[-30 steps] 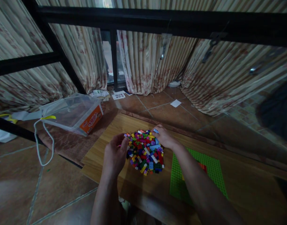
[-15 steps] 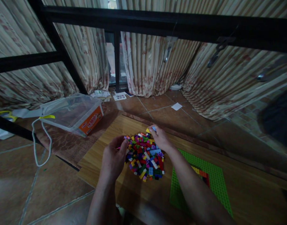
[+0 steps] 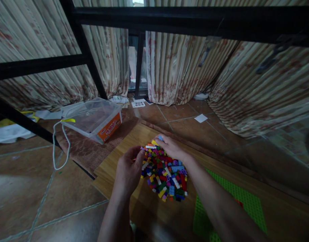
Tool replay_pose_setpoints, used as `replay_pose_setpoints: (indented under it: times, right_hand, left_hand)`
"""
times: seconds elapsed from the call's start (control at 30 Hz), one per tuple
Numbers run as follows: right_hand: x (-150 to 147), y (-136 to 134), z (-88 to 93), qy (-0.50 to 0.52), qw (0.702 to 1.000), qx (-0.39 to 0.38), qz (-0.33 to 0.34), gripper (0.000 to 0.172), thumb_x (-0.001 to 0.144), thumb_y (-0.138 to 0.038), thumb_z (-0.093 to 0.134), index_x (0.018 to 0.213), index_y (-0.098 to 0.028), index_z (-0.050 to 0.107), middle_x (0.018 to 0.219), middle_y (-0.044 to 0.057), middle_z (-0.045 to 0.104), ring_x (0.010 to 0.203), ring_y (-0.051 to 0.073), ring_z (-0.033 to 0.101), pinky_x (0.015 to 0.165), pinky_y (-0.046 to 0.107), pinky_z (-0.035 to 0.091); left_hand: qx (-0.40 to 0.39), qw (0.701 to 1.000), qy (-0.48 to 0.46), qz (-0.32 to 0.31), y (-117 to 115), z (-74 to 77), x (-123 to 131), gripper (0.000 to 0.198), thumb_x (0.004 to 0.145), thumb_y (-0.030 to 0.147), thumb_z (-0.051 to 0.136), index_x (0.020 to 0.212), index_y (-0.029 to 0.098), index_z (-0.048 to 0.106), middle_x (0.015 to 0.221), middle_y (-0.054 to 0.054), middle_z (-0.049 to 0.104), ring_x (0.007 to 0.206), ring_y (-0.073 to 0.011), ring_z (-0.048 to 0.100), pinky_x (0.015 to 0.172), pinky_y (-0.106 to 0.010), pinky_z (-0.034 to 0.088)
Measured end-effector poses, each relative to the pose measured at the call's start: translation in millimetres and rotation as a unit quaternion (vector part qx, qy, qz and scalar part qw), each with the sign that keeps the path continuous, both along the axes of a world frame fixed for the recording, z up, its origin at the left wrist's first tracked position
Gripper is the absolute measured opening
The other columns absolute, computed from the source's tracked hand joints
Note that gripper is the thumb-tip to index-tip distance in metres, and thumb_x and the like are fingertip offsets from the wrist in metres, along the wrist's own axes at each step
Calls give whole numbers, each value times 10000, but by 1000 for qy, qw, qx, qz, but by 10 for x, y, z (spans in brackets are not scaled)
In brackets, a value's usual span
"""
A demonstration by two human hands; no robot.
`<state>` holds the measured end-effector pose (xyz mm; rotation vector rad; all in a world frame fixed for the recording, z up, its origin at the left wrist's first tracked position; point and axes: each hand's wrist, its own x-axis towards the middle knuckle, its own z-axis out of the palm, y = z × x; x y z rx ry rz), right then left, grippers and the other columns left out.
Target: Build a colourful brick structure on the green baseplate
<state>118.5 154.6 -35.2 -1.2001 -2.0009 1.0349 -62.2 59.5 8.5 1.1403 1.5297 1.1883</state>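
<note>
A heap of small multicoloured building bricks [image 3: 167, 174] lies on the wooden table [image 3: 141, 215]. At the heap's left edge is my left hand [image 3: 129, 168], its fingers curled and thumb bent inward. Whatever lies between them is mostly hidden. Over the far edge reaches my right hand [image 3: 171, 146], closed, with a light blue building brick [image 3: 160, 137] showing at its fingertips. A yellow brick [image 3: 154, 143] appears just below those fingers. Partly under my right forearm lies a green studded baseplate [image 3: 247, 198], with a bit of red brickwork [image 3: 239, 203] showing on it.
Left of the table, a clear plastic box [image 3: 94, 117] with an orange label and a white cord handle [image 3: 54, 148] stands on a brown mat [image 3: 83, 151]. Papers [image 3: 138, 103] lie on the tiled floor. Curtains [image 3: 174, 67] and dark metal bars [image 3: 169, 16] stand beyond.
The view has shifted left, so everything appears farther right. My right hand has drawn slightly closer to my left, with the light blue brick still at its fingertips. My left hand stays at the heap's edge.
</note>
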Motion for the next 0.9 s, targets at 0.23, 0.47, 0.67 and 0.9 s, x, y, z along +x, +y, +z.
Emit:
replay_pose_setpoints:
  times: [0.23,0.47,0.67,0.9]
  right_hand:
    - [-78,106,74,-12,999,24,-33,288,934,-414,438,906,-183,610,829,3,636,772,154,566,719,260,407]
    - [-206,170,1,-68,997,34,-5,224,930,-375,451,916,-216,607,844,7,646,816,167,588,745,273,408]
    - [-92,-46,151,88,990,-15,-108,244,877,-436,511,863,-205,590,793,14,652,749,169,601,693,286,452]
    - [-45,-1128,611,335,900,-137,-241,327,791,-524,612,836,-205,555,621,-34,594,482,92,475,462,210,379]
  left_hand:
    - [2,1000,-27,11,-4,0,-16,422,755,468,671,1003,126,698,953,-111,742,881,-237,689,778,-323,520]
    - [0,999,-35,5,-26,42,-35,406,780,468,649,999,128,692,913,-95,744,842,-221,693,736,-298,523]
    - [-2,1000,-28,-5,-23,86,-53,401,774,469,660,990,132,696,925,-95,743,850,-223,688,731,-289,516]
    - [46,985,-91,-140,-118,155,231,386,781,436,677,1036,146,668,976,-75,720,888,-199,657,792,-285,497]
